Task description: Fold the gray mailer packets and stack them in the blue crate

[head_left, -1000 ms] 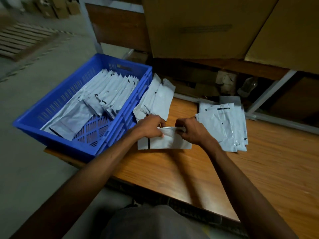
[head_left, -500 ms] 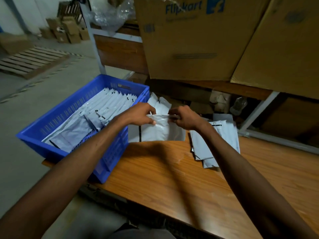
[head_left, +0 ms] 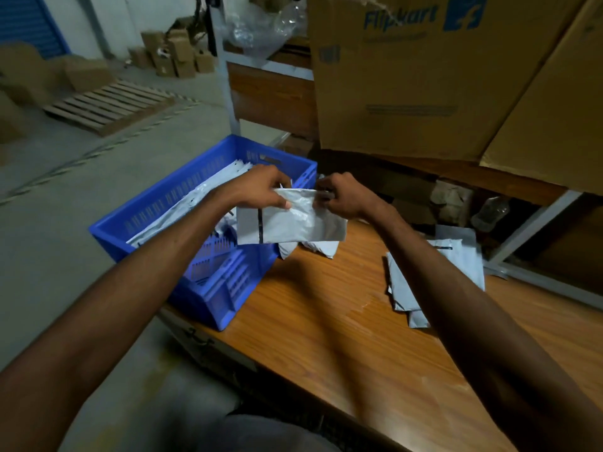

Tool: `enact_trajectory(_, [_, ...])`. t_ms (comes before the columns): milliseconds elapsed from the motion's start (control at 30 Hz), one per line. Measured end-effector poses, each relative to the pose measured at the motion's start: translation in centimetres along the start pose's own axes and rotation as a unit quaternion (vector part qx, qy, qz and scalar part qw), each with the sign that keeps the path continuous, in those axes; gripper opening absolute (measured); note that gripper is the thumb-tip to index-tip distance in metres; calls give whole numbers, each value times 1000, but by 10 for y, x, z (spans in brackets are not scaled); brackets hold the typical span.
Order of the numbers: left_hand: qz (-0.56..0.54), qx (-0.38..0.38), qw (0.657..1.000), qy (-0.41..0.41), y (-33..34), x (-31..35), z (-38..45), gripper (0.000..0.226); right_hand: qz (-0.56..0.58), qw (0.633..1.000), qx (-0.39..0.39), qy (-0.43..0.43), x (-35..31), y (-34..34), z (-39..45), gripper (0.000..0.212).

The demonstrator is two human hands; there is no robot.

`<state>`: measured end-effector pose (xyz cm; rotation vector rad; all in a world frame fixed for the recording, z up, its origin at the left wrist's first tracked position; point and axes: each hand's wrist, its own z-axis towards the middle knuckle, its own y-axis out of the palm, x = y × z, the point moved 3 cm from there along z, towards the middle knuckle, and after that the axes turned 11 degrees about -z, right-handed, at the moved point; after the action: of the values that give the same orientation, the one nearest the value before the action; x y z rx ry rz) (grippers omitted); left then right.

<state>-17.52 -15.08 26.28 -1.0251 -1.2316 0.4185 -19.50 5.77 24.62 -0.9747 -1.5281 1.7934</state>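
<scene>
Gray plastic, the folded mailer packet hangs above the blue crate rim, pinched along its top edge by the left hand and right hand, likely to keep the fold shut. Unfolded packets wait at three o'clock on the wooden table.

Dim warehouse light falls on a grey concrete floor. A wooden pallet lies far left, near stacked cartons. Large cardboard boxes stand on a shelf over the wooden worktop.
</scene>
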Motion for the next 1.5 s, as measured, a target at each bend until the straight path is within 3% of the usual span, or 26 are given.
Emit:
enact_trajectory(267, [12, 32, 999, -35, -62, -76, -22, 20, -37, 998, 7, -56, -65, -1, 87, 4])
enact_trajectory(567, [15, 68, 989, -128, -103, -194, -66, 36, 12, 994, -7, -105, -153, 49, 203, 18])
enact_trajectory(667, [12, 73, 986, -152, -102, -223, -76, 20, 32, 993, 24, -110, -172, 68, 227, 30])
enact_trajectory(767, [4, 112, 977, -181, -103, -245, -84, 19, 104, 987, 87, -86, -176, 87, 238, 41])
enact_trajectory(867, [41, 132, 968, -210, -97, -257, -91, 26, 139, 981, 117, -62, -172, 104, 240, 42])
enact_trajectory(1200, [88, 141, 950, -265, -79, -260, -102, 29, 8, 990, 41, -135, -192, 126, 265, 36])
enact_trajectory(1500, [92, 162, 938, -292, -88, -251, -103, 30, 16, 987, 47, -151, -197, 124, 276, 27])
